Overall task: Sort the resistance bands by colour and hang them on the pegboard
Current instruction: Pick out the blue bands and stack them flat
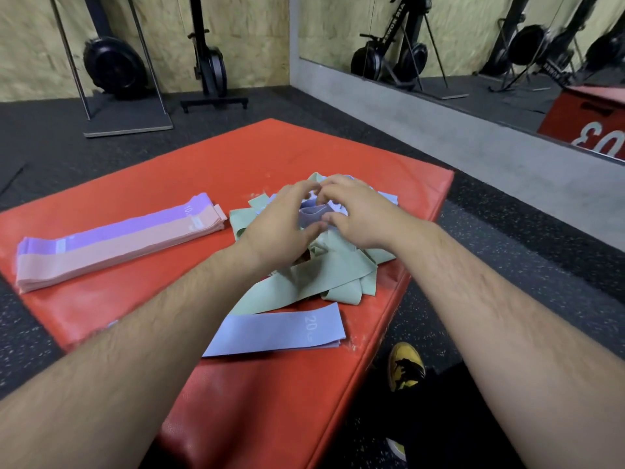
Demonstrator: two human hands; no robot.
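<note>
pink-purple stacks (115, 245) sorted; my left hand (280, 228) and right hand (362, 214) fingers pinch a blue band (313, 215) in the pile (331, 275); hanging remains.

The one head view looks forward and steeply down, apparently from standing height, onto a red padded box (142, 184) close below. Its wide lens also takes in the dark floor (507, 265) and a wall mirror (473, 35) beyond.

OSB wall (250, 35), blk rubber floor (50, 137), mirror (473, 32), upright rowers (115, 66).
</note>
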